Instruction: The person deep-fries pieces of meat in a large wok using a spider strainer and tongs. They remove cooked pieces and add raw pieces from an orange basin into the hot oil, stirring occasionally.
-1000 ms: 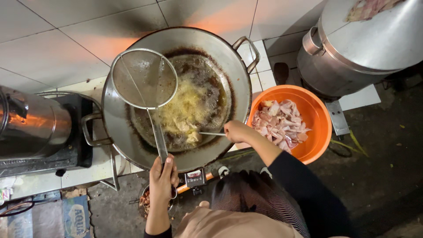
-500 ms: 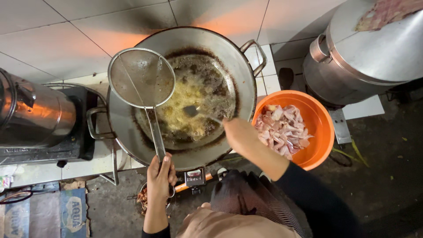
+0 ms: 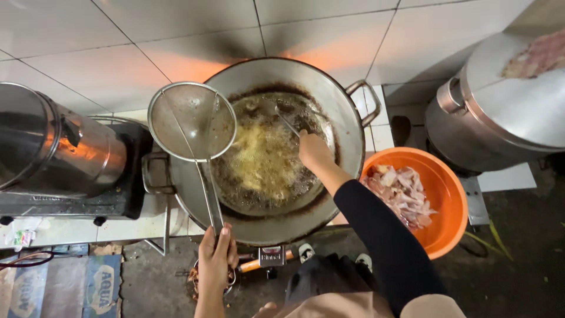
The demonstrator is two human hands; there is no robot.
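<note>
The right hand [image 3: 315,152] has reached further over the wok [image 3: 282,147], clenched on a thin metal utensil [image 3: 287,123] now stirring at the far side of the bubbling oil. The left hand [image 3: 215,259] stays gripped on the wire skimmer [image 3: 191,121], held above the wok's left rim. Raw chicken waits in the orange basin [image 3: 453,194] alongside.

Round wire-mesh skimmer [image 3: 192,121] w/ long handle — held level over wok rim, left side. Thin metal utensil [image 3: 287,122] — tip dipped in bubbling oil.
</note>
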